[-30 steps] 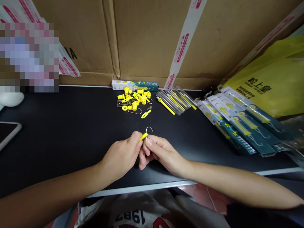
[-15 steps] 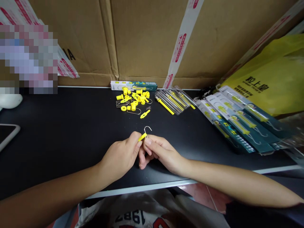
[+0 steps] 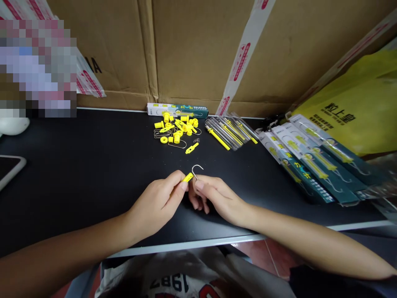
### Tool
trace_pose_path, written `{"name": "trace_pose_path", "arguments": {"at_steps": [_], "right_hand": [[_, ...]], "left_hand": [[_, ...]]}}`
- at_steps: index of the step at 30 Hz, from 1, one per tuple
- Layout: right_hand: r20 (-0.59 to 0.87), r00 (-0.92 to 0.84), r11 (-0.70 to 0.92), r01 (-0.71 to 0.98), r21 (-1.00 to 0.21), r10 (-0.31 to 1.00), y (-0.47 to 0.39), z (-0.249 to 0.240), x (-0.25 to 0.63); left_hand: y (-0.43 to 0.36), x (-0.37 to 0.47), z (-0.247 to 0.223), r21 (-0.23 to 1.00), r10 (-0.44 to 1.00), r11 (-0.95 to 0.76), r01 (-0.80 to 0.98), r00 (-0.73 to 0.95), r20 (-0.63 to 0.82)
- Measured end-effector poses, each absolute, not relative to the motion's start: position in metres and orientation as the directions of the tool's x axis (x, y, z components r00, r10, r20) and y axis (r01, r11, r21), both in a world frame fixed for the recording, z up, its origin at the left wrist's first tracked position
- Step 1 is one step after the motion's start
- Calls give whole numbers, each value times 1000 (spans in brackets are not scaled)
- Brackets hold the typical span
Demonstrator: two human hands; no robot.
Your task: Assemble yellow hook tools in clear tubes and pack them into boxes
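Observation:
Between the thumb and forefinger of my left hand (image 3: pixel 158 203) is a small yellow plastic piece (image 3: pixel 187 177) with holes near its end. My right hand (image 3: pixel 218 198) pinches a bent metal wire hook (image 3: pixel 196 167), its curved end pointing up. The two parts are close together, with a narrow gap visible between them; the lower end of the hook is hidden by my fingers. Farther back lies a similar yellow piece (image 3: pixel 192 148) beside a small coil spring (image 3: pixel 196 140). Behind these is a pile of yellow plastic parts (image 3: pixel 177 135) mixed with wire hooks (image 3: pixel 178 145).
Clear tubes with yellow rods (image 3: pixel 228 132) lie right of the pile, before printed spring-scale boxes (image 3: pixel 305 159). Another such box (image 3: pixel 176 110) rests against a cardboard wall (image 3: pixel 192 54). A yellow bag (image 3: pixel 350 111) stands far right, a white-edged device (image 3: pixel 18 171) far left.
The wire hook and the yellow piece, which overlapped before, now show apart, with my right hand shifted slightly right. The whole view has also moved a little.

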State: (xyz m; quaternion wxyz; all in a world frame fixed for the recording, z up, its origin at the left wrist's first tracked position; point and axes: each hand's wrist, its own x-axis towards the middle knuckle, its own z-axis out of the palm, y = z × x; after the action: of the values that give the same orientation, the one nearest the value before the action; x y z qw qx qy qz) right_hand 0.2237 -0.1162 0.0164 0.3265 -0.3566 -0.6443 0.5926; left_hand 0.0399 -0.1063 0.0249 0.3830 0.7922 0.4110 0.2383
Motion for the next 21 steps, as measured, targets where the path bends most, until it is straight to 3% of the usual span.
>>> {"name": "trace_pose_path", "arguments": {"at_steps": [5, 9, 21], "right_hand": [[-1, -549, 146, 224, -964, 836, -113, 20, 226], [26, -517, 188, 263, -946, 855, -112, 19, 226], [-2, -447, 64, 133, -989, 895, -113, 21, 224]], "left_hand": [[-107, 40, 26, 904, 824, -180, 389, 562, -78], [-109, 39, 23, 926, 819, -136, 352, 565, -95], [-109, 39, 21, 957, 824, -39, 287, 552, -132]]}}
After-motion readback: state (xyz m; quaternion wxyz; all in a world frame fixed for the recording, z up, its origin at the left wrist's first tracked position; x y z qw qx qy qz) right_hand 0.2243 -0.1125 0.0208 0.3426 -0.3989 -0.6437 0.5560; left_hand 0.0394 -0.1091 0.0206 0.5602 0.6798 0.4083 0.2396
